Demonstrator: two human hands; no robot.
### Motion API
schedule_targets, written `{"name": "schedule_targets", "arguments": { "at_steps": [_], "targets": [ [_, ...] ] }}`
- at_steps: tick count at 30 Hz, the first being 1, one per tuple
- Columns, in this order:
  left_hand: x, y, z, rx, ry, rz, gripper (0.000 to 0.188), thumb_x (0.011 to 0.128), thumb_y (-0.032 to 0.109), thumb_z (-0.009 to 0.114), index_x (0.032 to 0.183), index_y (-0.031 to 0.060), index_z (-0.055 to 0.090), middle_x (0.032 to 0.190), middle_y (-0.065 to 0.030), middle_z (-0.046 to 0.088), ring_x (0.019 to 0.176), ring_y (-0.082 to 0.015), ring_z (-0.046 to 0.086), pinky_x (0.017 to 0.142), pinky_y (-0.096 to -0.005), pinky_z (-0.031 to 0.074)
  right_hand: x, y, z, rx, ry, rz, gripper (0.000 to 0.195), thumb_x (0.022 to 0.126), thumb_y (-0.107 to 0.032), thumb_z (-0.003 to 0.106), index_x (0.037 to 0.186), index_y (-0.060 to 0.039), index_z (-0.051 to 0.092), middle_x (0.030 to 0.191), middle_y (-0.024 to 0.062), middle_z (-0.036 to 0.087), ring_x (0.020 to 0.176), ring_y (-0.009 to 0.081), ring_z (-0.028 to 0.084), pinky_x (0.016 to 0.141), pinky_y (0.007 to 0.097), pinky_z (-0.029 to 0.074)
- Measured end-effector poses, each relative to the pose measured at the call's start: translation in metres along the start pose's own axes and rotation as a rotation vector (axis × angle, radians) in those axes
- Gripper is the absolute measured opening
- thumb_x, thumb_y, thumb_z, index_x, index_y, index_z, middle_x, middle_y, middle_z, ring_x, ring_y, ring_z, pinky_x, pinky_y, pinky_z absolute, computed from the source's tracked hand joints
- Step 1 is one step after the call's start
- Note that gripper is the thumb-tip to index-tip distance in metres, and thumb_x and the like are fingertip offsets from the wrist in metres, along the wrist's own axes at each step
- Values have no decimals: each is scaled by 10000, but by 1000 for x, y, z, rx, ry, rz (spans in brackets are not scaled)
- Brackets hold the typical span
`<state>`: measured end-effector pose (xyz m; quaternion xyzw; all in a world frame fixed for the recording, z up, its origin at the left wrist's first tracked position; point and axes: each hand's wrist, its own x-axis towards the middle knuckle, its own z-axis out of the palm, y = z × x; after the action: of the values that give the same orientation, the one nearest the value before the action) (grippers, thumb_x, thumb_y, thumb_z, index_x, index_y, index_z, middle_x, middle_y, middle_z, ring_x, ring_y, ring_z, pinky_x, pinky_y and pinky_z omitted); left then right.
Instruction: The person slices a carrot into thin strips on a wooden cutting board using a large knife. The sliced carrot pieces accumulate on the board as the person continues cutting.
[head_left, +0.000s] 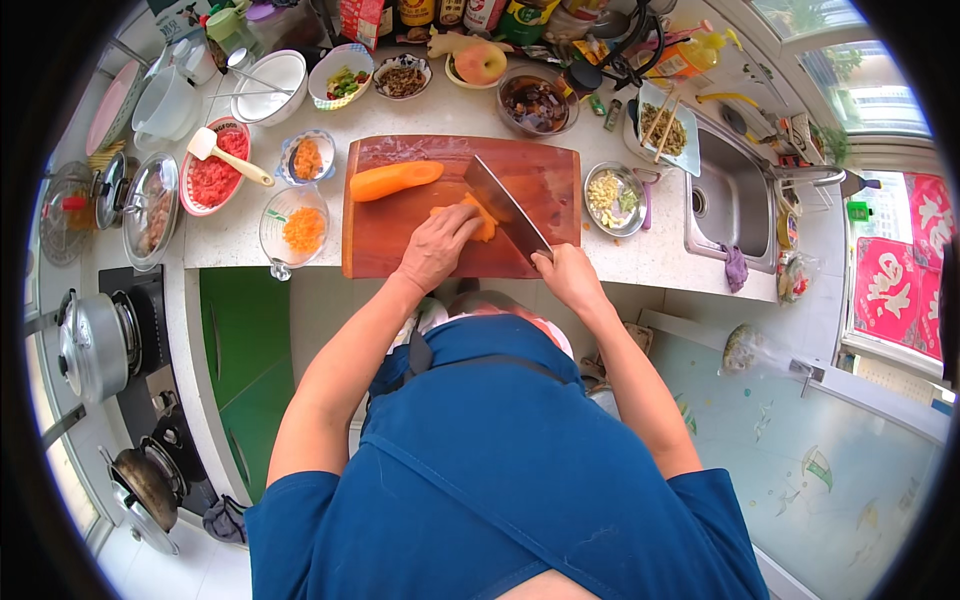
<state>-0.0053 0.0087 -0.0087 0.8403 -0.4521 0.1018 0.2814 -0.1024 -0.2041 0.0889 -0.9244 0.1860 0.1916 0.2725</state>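
Observation:
My right hand (568, 276) grips the handle of a kitchen cleaver (507, 206), whose broad blade slants up and left over the right half of a wooden cutting board (382, 240). On the board's middle, sliced carrot (486, 225) lies just left of the blade. My left hand (444, 244) rests on the slices with its fingertips, partly hiding them. A large peeled carrot piece (396, 181) lies at the board's upper left, apart from both hands. Whether the blade touches the slices cannot be told.
Left of the board stand a measuring cup of diced carrot (303, 230), a small bowl of carrot (307, 157) and a bowl of minced meat (217, 172) under a spatula (232, 160). To the right are a metal bowl of chopped garlic (611, 196) and a sink (731, 206). Bowls line the back.

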Motion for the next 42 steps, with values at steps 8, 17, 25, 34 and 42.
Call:
{"name": "schedule_targets", "arguments": {
  "at_steps": [8,17,25,34,42],
  "targets": [
    [-1,1,0,77,-11,36,371,819,78,526,1173,62,635,1252,-67,585,1227,-237,533,1002,-340,469,-23,-10,-11,-8,61,-3,319,930,-238,573,837,44,687,791,293,644,812,475,634,773,527,509],
    [-4,3,0,61,-22,2,399,830,72,517,1215,54,622,1265,-81,571,1239,-240,525,1031,-328,460,-25,-10,-15,-75,37,2,297,917,-214,588,834,55,680,789,295,642,812,470,637,778,523,509],
    [-5,2,0,67,-46,-2,406,840,69,517,1233,56,616,1274,-82,564,1246,-254,526,1041,-335,459,-22,-12,-17,-122,-1,16,298,925,-220,585,848,49,687,821,289,662,831,459,655,791,517,523],
    [-3,5,-4,-7,9,-21,382,823,52,536,1190,63,641,1238,-74,590,1191,-257,569,1023,-340,480,-5,-15,5,-179,1,4,304,943,-236,569,866,34,688,863,264,685,850,443,671,795,511,539],
    [-1,5,-4,-28,34,-14,339,827,51,535,1154,64,623,1223,-76,601,1179,-255,577,1040,-347,474,3,-9,-3,-68,-8,-14,303,923,-233,580,861,38,701,828,283,668,849,449,660,798,509,524]
  ]
}}
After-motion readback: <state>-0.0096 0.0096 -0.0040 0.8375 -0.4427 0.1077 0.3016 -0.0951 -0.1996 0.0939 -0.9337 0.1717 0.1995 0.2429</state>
